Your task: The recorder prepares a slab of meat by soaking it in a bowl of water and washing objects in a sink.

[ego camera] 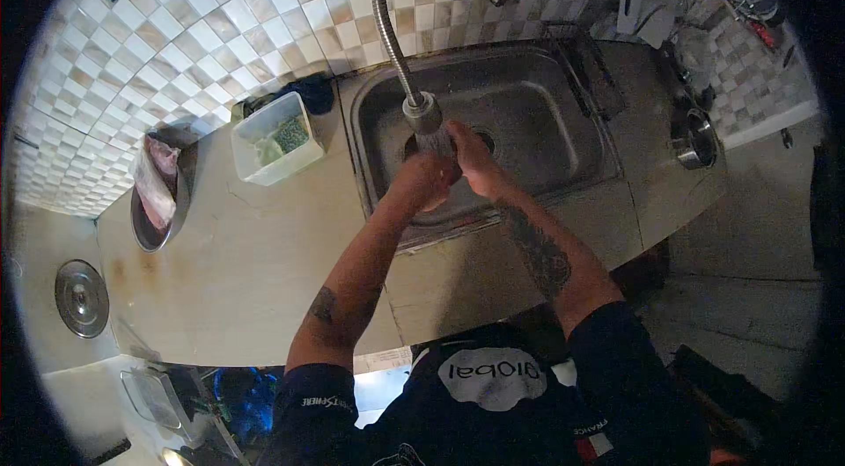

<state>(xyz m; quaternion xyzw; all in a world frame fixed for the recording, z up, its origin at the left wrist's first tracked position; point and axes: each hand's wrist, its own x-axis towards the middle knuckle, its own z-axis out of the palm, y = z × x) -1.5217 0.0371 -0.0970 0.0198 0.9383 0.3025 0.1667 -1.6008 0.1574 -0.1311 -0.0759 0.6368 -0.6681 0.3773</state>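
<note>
My left hand (426, 181) is under the faucet's spray head (422, 111), its fingers curled; what lies inside them is hidden. Close beside it, my right hand (476, 162) is held with its fingers stretched out towards the spray head. A stream of water (436, 141) falls between the two hands. Both hands are over a stainless steel sink (521, 116), whose drain shows partly behind them. The spray head hangs from a flexible metal gooseneck hose (381, 10) that arches up in front of the tiled wall.
Left of the sink, a translucent plastic container (277, 162) holds green contents. Farther left, a metal bowl (150, 243) carries a large piece of raw meat (157, 185). A round metal lid (81, 299) lies at the far left. Metal pots (696, 139) stand on the right.
</note>
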